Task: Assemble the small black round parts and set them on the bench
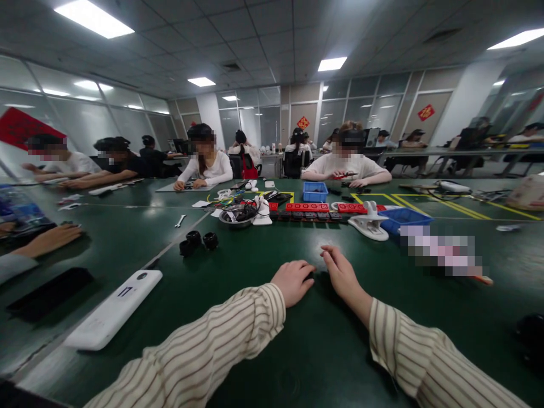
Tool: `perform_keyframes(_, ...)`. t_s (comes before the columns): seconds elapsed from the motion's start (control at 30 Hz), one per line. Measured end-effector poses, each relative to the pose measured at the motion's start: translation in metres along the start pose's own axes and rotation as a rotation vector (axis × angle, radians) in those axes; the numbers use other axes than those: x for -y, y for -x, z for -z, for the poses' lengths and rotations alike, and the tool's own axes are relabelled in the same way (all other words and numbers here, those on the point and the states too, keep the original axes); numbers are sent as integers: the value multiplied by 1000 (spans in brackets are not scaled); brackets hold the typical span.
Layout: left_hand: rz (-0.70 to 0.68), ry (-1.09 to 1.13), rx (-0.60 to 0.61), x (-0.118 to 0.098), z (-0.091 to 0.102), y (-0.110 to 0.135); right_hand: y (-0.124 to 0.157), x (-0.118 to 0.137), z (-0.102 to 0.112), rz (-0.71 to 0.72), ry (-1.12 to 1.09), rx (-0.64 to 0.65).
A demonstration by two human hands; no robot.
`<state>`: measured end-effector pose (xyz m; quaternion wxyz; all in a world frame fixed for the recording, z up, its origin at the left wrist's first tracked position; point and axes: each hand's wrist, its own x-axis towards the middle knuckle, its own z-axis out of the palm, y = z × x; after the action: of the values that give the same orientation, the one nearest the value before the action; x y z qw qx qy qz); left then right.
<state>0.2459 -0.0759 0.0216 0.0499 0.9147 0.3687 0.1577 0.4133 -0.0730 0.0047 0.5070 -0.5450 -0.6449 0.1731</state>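
Note:
My left hand (293, 282) rests on the green table (250, 255), its fingers loosely bent and a little apart, with nothing seen in it. Beside it, across a small gap, my right hand (342, 277) lies with fingers stretched forward, also holding nothing. The hands do not touch. A long white casing (119, 309) with a dark round spot and a printed "17" lies to the left of my left arm. Beyond my left hand stand several black cylindrical parts (199, 242). Past my right hand is a white clip-shaped stand (369, 221).
A metal bowl (238, 223) of dark parts, red socket strips (306, 207), and blue bins (314, 191) line the middle. A small wrench (181, 221) and black tray (49, 292) lie left. Another person's hand (53, 238) rests at far left. People sit opposite.

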Motion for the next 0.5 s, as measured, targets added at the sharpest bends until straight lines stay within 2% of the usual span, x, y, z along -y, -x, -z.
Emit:
perform_keyframes(0.07,58,-70,4,13,4,3,0,1,1,-20,12,23)
perform_keyframes(0.17,202,-164,-18,48,13,19,1,4,2,-11,38,82)
perform_keyframes(0.3,347,-227,-46,105,29,56,0,6,2,7,70,152)
perform_keyframes(0.4,380,-228,-60,140,49,85,-1,5,1,2,65,179)
perform_keyframes(0.47,358,-135,-251,159,64,100,-2,4,0,0,58,182)
perform_keyframes(0.5,413,-80,-394,167,72,106,-2,4,0,1,57,181)
